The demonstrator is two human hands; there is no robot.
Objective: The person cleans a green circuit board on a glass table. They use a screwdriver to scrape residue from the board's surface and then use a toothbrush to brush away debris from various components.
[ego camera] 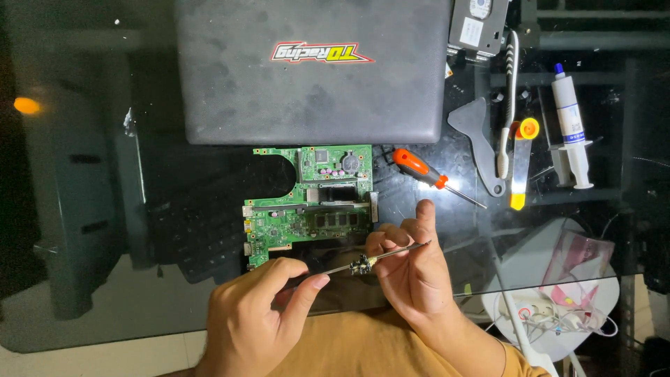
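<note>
Hands meet low in the view, above the near edge of the dark glass tabletop (pixel 84 209). I see my left hand (pixel 255 314) and my right hand (pixel 412 269) sharing one thin metal rod-shaped tool (pixel 380 257). The right hand is closed on it, thumb and bent fingers pinching the shaft near its middle, the index finger raised. The left hand pinches the tool's near end between thumb and forefinger. A small dark fitting sits on the shaft between the two hands. The tool lies almost level, its far tip pointing right and slightly up.

Just beyond the hands lies a green printed circuit board (pixel 307 202) with a curved cut-out, flat on the glass. Behind it rests a closed dark grey laptop (pixel 310 70) bearing a red sticker. To the right of the board lies an orange-handled screwdriver (pixel 433 176), near the raised index finger. Further right lie a grey plastic pry tool (pixel 481 132), a white toothbrush (pixel 508 105) and a white syringe (pixel 572 132), well apart from both hands.
</note>
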